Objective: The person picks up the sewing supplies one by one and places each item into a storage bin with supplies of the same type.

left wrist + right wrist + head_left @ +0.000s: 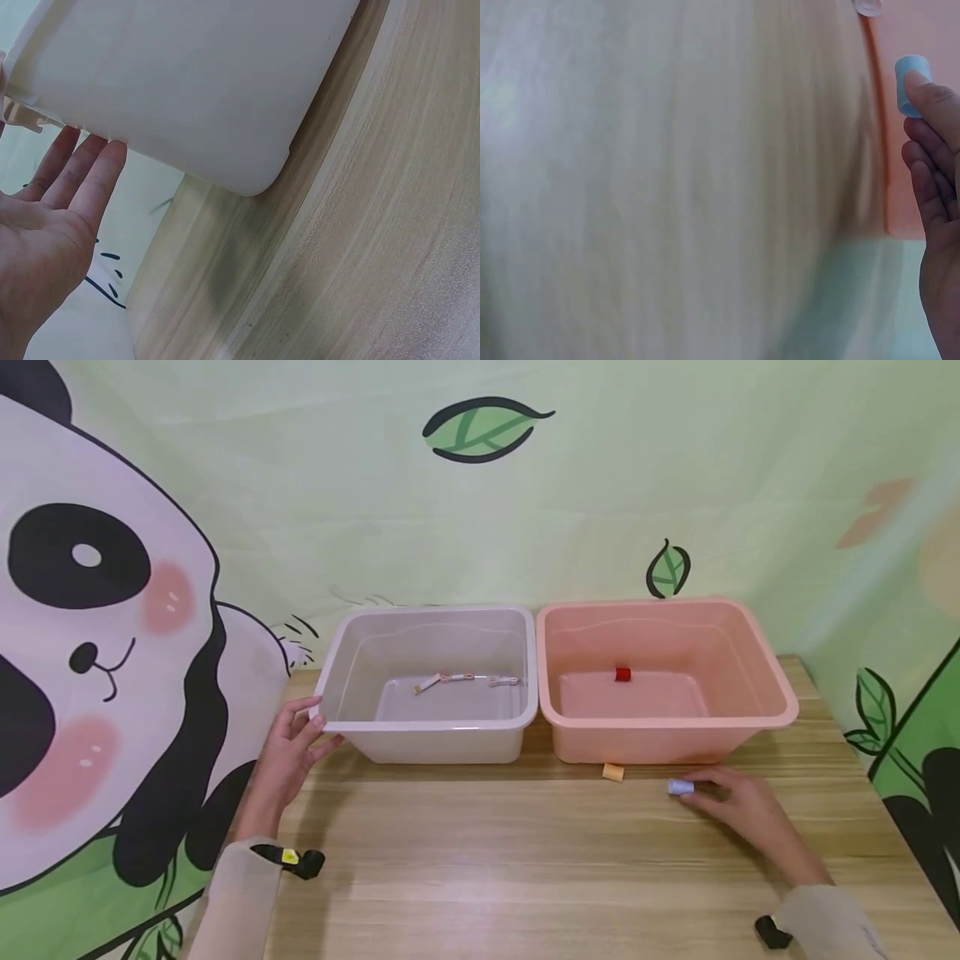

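My right hand (742, 806) pinches a small light-blue cylinder (681, 787) between thumb and fingers, above the table in front of the pink bin (667, 745). The right wrist view shows the cylinder's side, with the thumb across it. My left hand (283, 762) holds the front left corner of the white bin (442, 747). Its thumb is at the rim, and the other fingers (97, 180) touch the wall below. Inside the pink bin lies a small red cylinder (622, 674). A small orange piece (612, 772) lies on the table close to the pink bin's front.
Several small, thin pale-pink and tan pieces (457, 677) lie in the white bin; their kind is unclear. Both bins stand side by side at the back of the wooden table (480, 860). Behind them hangs a green cloth (360, 527) printed with a panda and leaves.
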`<action>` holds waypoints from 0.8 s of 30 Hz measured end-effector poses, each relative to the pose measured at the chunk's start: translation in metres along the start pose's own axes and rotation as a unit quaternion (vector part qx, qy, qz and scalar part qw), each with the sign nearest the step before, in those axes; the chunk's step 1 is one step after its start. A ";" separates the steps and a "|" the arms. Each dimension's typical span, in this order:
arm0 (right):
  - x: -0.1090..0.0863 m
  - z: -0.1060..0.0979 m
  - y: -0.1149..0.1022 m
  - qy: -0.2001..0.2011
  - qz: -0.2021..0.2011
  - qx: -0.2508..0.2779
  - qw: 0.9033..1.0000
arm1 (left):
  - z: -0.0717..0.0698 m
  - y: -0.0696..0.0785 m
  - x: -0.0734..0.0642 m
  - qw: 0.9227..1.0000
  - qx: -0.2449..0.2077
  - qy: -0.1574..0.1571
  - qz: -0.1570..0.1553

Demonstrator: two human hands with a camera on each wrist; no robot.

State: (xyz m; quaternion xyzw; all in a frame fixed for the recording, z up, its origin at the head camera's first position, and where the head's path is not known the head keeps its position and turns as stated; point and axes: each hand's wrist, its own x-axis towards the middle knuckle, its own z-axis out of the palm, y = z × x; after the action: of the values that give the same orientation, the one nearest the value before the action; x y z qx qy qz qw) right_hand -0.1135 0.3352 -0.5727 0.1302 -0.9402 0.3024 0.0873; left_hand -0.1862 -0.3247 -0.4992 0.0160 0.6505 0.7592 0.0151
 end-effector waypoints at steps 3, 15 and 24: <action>-0.002 -0.012 -0.002 0.004 0.012 -0.005 1.000 | 0.000 -0.001 0.000 1.000 -0.001 -0.001 0.005; 0.001 -0.047 -0.021 0.060 -0.053 -0.043 0.996 | 0.000 -0.001 -0.001 1.000 -0.013 0.005 0.011; 0.008 -0.064 -0.051 0.063 -0.122 -0.068 0.988 | 0.001 0.000 -0.002 1.000 0.000 0.006 0.007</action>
State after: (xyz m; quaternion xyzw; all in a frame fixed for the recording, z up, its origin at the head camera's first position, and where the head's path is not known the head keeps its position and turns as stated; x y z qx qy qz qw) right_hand -0.1006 0.3314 -0.4917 0.2180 -0.9282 0.2329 0.1914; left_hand -0.1843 -0.3236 -0.4988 0.0156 0.6506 0.7593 0.0059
